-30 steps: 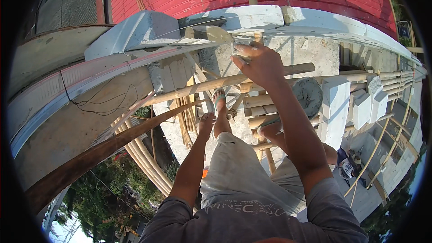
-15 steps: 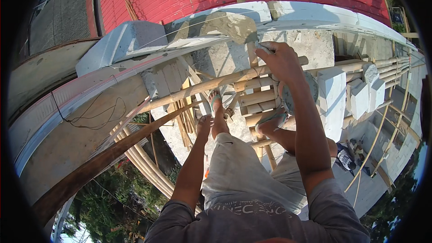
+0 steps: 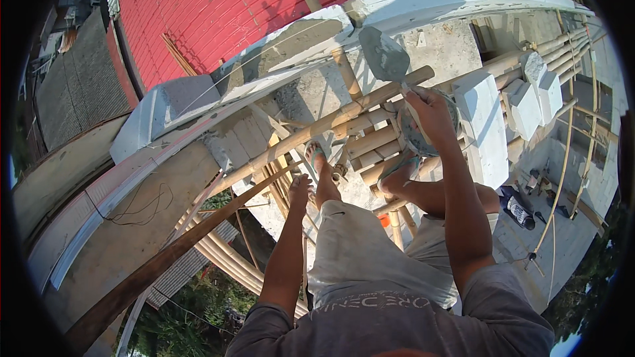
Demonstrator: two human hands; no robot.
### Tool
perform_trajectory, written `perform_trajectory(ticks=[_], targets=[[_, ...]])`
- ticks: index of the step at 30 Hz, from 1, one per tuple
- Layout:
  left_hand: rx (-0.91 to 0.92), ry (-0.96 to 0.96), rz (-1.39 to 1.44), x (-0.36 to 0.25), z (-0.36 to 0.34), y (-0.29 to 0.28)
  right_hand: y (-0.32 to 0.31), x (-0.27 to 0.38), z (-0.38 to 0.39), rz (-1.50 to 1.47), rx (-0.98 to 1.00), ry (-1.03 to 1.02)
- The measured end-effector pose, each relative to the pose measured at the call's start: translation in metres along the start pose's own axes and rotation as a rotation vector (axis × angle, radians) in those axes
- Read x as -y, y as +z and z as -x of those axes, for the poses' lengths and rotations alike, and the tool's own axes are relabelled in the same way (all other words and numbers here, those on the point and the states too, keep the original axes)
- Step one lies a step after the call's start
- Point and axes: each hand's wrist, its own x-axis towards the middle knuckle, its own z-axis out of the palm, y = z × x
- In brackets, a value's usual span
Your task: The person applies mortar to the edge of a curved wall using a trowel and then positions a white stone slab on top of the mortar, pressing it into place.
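My right hand point(image 3: 431, 116) is closed round the handle of a trowel point(image 3: 385, 56). Wet grey mortar coats its broad blade, which points away from me, apart from the wall. Below that hand is a round bucket point(image 3: 415, 140) with grey mortar inside, partly hidden by the hand and forearm. Wet mortar point(image 3: 291, 45) covers part of the pale block wall point(image 3: 331, 26) ahead. My left hand point(image 3: 301, 190) hangs beside my left leg, fingers loosely bent and apart, with nothing visible in it.
I stand on bamboo poles point(image 3: 374, 140) of a scaffold. A long bamboo rail point(image 3: 317, 131) crosses in front of my legs. White blocks point(image 3: 481, 129) stand at the right. A string runs along the wall, and a red roof point(image 3: 231, 0) lies beyond. Greenery shows far below on the left.
My right hand has drawn the trowel back from the mortar on the wall, and its blade now shows in full near the bucket. The view has shifted slightly. My left hand stays low.
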Motion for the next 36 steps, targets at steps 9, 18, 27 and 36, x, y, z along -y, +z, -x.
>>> perform_trajectory(ticks=[9, 18, 27, 36], targets=[[0.051, 0.016, 0.099, -0.004, -0.005, 0.01, 0.068, -0.007, -0.064, 0.655, -0.366, -0.713], [0.012, -0.032, 0.027, -0.023, 0.008, 0.021, 0.07, -0.118, -0.032, 0.619, -0.437, -0.556], [-0.007, -0.019, -0.065, -0.032, 0.001, 0.024, -0.08, -0.14, 0.055, 0.363, -0.3, 0.161], [0.104, -0.073, 0.008, -0.026, -0.004, 0.05, -0.092, -0.165, 0.047, -0.062, -0.158, 0.482]])
